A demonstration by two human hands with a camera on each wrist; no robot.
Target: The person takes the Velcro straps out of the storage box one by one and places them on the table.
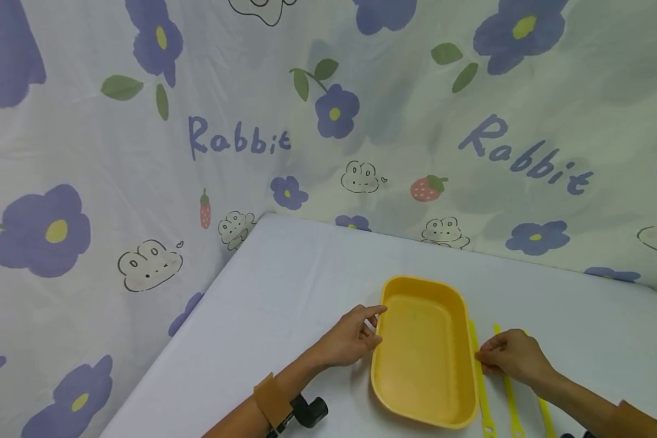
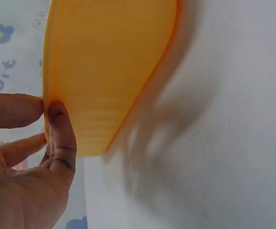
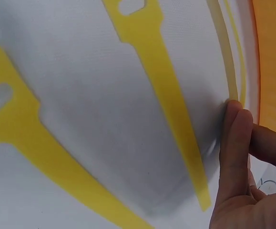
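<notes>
A shallow yellow plastic tray [image 1: 420, 365] lies on the white table in the head view. My left hand [image 1: 346, 340] pinches its left rim, fingers on both sides of the wall [image 2: 114, 71] in the left wrist view. On the tray's other side, my right hand [image 1: 517, 358] pinches a flat yellow strap [image 1: 483, 395] with a slotted end, which runs close along the tray's right wall. Beneath that hand lies a second yellow strap [image 1: 511, 404], and a third strap [image 1: 546, 417] is farther right. Both show wide slotted heads in the right wrist view.
White cloth covers the table [image 1: 285, 292]. Behind it and at the left hangs a curtain [image 1: 241, 176] printed with flowers, rabbits and strawberries. Each wrist wears a brown band, the left one [image 1: 272, 400] with a black camera mount.
</notes>
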